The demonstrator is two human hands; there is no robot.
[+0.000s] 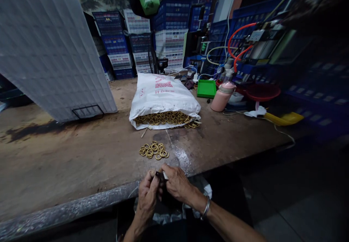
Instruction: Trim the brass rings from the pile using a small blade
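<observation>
head view: your left hand (pixel 147 191) and right hand (pixel 178 184) pinch a small dark piece (pixel 158 174) between them by the table (pixel 95 154) edge; loose rings (pixel 154 148) lie beyond, near the open bag (pixel 166 96).

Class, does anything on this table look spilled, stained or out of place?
Some brass-coloured rings lie outside the open mouth of the white bag, as if spilled; a dark stain discolours the table on the left.

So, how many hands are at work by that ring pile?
2, by the near edge of the table: the left hand and the right hand, its wrist wearing a silver bangle, both pinching a small dark piece. No others show.
</observation>
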